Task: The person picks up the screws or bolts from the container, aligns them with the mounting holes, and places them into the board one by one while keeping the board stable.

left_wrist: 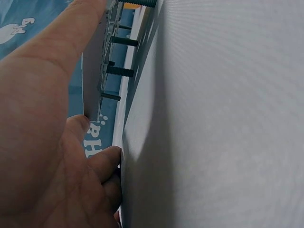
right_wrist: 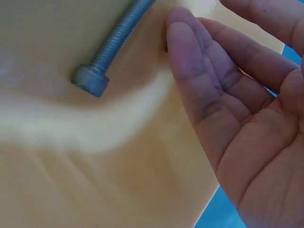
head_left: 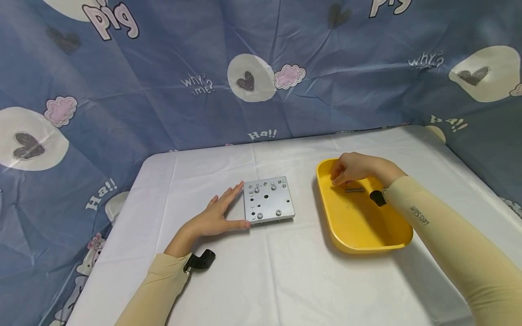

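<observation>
**Head view: left hand steadies the plate, right hand over a bolt in the tray**

Head view gives me the layout: my left hand (head_left: 212, 217) lies flat on the white tabletop (head_left: 285, 280), fingers straight and spread, with thumb and fingertips touching the left edge of the square metal plate (head_left: 268, 199). The plate has several holes and a few bolts already seated in it. From the left wrist camera I see those bolts (left_wrist: 119, 71) standing out of the plate's face, my thumb running along its edge, and the other fingers (left_wrist: 102, 164) pressed to the cloth

My right hand (head_left: 352, 168) is inside the far end of the yellow tray (head_left: 367, 235), which sits on the tabletop to the right of the plate, well apart from it. A socket-head bolt (head_left: 354, 190) lies loose on the tray floor just under that hand. The right wrist camera shows the bolt (right_wrist: 109, 52) lying on its side with my fingers (right_wrist: 190, 71) relaxed and gently bent right beside its threaded shank; that grip is unclenched and pinches nothing, and I cannot tell whether a fingertip touches the bolt

Blue cartoon-print cloth (head_left: 163, 68) hangs behind the tabletop
</observation>
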The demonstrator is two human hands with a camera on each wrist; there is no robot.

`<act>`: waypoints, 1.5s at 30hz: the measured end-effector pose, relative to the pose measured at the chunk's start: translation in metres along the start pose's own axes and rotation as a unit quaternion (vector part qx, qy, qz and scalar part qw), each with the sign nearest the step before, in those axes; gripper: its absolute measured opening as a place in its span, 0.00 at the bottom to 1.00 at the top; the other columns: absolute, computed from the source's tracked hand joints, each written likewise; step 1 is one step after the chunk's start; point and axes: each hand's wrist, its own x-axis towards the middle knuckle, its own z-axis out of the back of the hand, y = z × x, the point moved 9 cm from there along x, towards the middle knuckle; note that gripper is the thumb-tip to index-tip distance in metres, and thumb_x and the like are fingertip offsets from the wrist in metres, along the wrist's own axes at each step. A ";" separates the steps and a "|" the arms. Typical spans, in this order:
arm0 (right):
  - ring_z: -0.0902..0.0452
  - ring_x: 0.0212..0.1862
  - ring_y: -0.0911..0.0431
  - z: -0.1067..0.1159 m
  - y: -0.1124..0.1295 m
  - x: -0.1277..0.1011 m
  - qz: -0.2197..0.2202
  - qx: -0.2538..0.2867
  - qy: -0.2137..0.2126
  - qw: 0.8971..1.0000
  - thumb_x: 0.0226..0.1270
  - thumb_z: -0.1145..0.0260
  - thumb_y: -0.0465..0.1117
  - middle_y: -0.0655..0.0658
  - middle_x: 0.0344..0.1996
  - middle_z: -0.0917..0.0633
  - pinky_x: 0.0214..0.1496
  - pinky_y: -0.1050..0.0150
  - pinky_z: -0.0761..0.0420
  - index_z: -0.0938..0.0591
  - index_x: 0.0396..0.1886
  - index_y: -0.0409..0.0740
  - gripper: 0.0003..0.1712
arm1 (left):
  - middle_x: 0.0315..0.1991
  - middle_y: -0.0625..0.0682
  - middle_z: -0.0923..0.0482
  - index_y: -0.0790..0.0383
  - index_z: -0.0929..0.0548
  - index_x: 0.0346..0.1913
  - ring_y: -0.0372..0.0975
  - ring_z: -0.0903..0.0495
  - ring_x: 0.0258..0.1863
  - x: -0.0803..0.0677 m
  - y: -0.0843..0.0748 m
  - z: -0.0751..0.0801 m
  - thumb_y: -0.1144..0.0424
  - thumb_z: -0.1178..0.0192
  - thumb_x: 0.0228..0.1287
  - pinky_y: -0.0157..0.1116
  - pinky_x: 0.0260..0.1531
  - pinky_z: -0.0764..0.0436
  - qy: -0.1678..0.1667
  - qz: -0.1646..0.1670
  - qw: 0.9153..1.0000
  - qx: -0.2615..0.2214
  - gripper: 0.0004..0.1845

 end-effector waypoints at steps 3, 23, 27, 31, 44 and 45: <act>0.19 0.31 0.59 0.001 -0.002 -0.001 -0.011 -0.011 -0.003 1.000 0.74 0.27 0.43 0.48 0.29 0.10 0.39 0.67 0.19 0.09 0.48 0.36 0.14 | 0.90 0.50 0.57 0.41 0.58 0.90 0.54 0.60 0.90 0.000 -0.001 0.000 0.36 0.25 0.62 0.63 0.86 0.67 0.001 0.000 1.000 -0.002 0.64; 0.27 0.31 0.61 -0.002 0.009 0.000 0.026 -0.026 -0.030 0.999 0.65 0.22 0.34 0.51 0.28 0.10 0.40 0.68 0.25 0.08 0.32 0.41 0.02 | 0.90 0.52 0.57 0.42 0.58 0.90 0.54 0.60 0.90 -0.001 -0.001 0.001 0.36 0.25 0.62 0.63 0.85 0.68 -0.001 -0.001 1.000 -0.004 0.65; 0.27 0.30 0.61 -0.004 0.012 0.002 0.042 -0.016 -0.035 0.998 0.60 0.22 0.30 0.49 0.28 0.11 0.38 0.69 0.26 0.10 0.32 0.40 0.04 | 0.90 0.51 0.57 0.41 0.58 0.90 0.54 0.60 0.90 0.000 -0.001 0.000 0.36 0.25 0.62 0.63 0.85 0.68 -0.002 -0.002 1.000 -0.003 0.64; 0.26 0.33 0.59 -0.006 0.015 0.004 0.056 -0.015 -0.034 0.998 0.58 0.21 0.30 0.48 0.30 0.13 0.40 0.67 0.25 0.12 0.35 0.40 0.08 | 0.90 0.51 0.57 0.41 0.58 0.90 0.54 0.60 0.90 0.000 0.000 0.000 0.36 0.25 0.62 0.63 0.85 0.68 -0.001 -0.001 1.000 -0.002 0.64; 0.25 0.32 0.58 -0.003 -0.006 -0.001 0.011 -0.033 -0.014 0.999 0.60 0.19 0.35 0.50 0.30 0.14 0.40 0.65 0.24 0.12 0.36 0.42 0.09 | 0.90 0.50 0.57 0.41 0.58 0.90 0.54 0.60 0.90 0.000 0.001 0.000 0.36 0.25 0.62 0.63 0.85 0.68 -0.001 0.001 1.000 -0.002 0.64; 0.25 0.32 0.58 -0.004 -0.007 -0.001 0.007 -0.029 -0.014 0.999 0.60 0.19 0.35 0.50 0.30 0.14 0.39 0.65 0.24 0.12 0.36 0.42 0.09 | 0.90 0.50 0.57 0.42 0.58 0.90 0.54 0.60 0.90 0.000 0.001 0.000 0.36 0.25 0.62 0.63 0.85 0.68 0.000 0.001 1.000 -0.002 0.64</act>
